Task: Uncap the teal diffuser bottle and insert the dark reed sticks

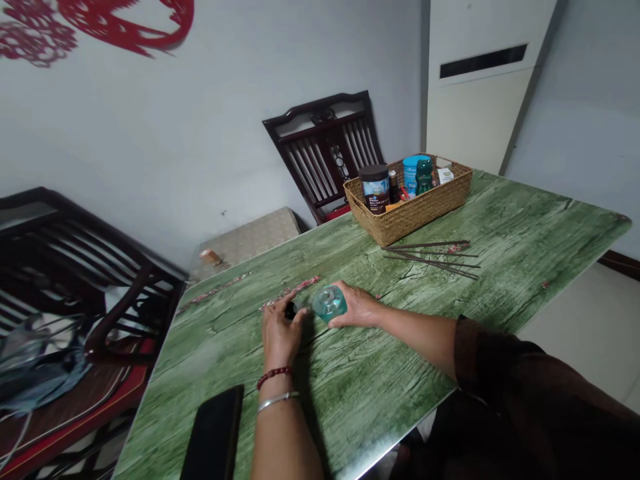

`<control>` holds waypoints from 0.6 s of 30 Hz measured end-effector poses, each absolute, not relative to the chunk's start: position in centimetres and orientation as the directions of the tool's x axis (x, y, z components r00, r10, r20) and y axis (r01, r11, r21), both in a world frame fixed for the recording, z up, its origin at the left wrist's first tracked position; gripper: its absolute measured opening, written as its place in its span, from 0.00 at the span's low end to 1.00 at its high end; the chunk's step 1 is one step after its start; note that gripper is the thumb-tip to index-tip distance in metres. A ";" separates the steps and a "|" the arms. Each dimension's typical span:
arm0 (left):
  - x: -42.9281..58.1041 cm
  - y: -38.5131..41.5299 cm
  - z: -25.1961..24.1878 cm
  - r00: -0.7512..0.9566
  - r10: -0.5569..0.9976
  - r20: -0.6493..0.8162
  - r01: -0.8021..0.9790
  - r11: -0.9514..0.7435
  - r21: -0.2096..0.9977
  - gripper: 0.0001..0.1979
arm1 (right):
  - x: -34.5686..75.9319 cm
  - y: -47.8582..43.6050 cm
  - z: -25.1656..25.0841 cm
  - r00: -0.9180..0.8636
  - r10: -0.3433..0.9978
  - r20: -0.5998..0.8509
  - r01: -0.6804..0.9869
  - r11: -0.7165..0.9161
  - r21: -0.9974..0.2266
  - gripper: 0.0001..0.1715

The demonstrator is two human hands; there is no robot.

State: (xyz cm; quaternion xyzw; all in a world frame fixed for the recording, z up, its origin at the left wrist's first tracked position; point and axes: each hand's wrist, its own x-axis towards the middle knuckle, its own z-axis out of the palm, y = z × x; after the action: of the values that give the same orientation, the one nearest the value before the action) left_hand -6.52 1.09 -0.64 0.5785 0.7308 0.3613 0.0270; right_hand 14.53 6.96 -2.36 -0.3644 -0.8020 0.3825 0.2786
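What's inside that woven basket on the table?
The woven basket holds a dark-lidded jar, a small brown bottle, a blue-lidded tub, a green bottle and a white box. The basket's front wall hides their lower parts and anything lying beneath.

Soft, even indoor light is spread across the scene at moderate brightness, and no source is shown. A faint sheen is seen on the green wood-grain table top [520, 233], and small highlights are caught on the teal glass bottle [329, 303]. A soft, dark shadow is cast on the table just beside the left hand [280, 333]. Wide-angle distortion is shown near the edges, where the tall white cabinet [475, 100] at upper right and the dark wooden chair [65, 267] at left are made to lean. Slight softness is seen throughout, but no heavy blur.
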 end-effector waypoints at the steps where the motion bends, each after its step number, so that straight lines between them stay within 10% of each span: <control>1: -6.6 0.9 -0.7 -0.315 0.872 0.375 0.857 0.091 0.508 0.21 | 14.5 7.0 -2.4 -0.576 0.801 0.166 0.374 0.439 -0.817 0.50; 8: -7.4 0.5 -1.1 -0.341 0.918 0.204 0.906 0.263 0.331 0.23 | 14.6 7.2 -2.2 -0.581 0.796 0.170 0.388 0.455 -0.802 0.50; 12: -5.9 1.1 -0.4 -0.426 0.864 0.269 0.754 0.175 0.633 0.29 | 14.5 7.4 -2.3 -0.587 0.788 0.187 0.362 0.461 -0.810 0.52; 15: -4.0 1.4 0.1 -0.503 0.858 0.100 0.304 0.067 0.950 0.30 | 14.6 7.4 -1.7 -0.608 0.771 0.188 0.354 0.476 -0.805 0.61; 18: -2.1 1.5 0.3 -0.468 0.878 -0.102 -0.069 0.079 0.995 0.35 | 16.0 7.5 -0.2 -0.623 0.762 0.176 0.408 0.509 -0.758 0.60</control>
State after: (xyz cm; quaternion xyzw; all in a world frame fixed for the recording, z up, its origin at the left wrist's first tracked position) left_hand -2.08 1.48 0.32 0.3277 0.6173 0.5942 0.3982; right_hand 16.01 7.54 -0.18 -0.3521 -0.8306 0.3489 0.2536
